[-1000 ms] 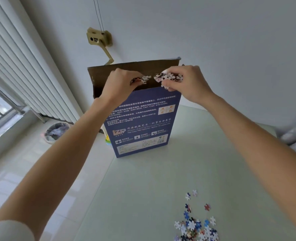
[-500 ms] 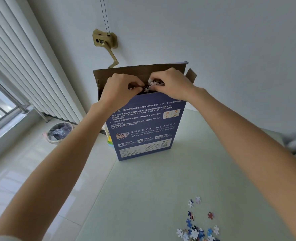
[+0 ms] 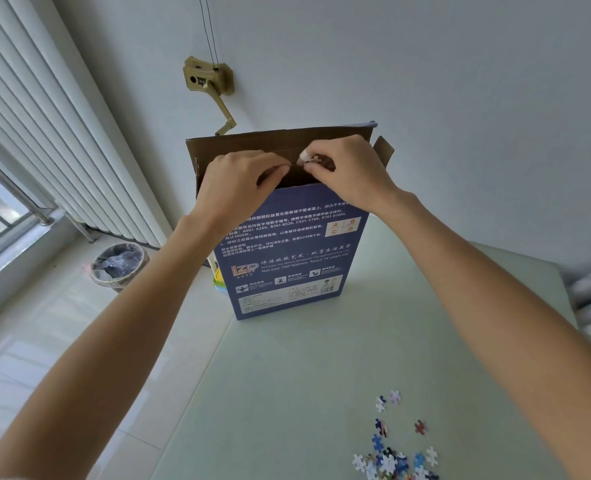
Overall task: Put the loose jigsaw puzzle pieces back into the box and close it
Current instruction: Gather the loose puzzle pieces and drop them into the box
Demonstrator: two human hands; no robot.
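Centre of frame: blue puzzle box (image 3: 287,258) upright on the pale green table (image 3: 322,375), brown top flap (image 3: 280,142) raised. Left hand (image 3: 238,185) and right hand (image 3: 349,171) over the open mouth; right fingertips (image 3: 304,156) pinched on a few pieces (image 3: 316,158), left fingers curled, contents not discernible. Step in hand, judged: dropping a handful inside. Lower right: loose pieces (image 3: 391,459) on the table; next move calls for another scoop there.
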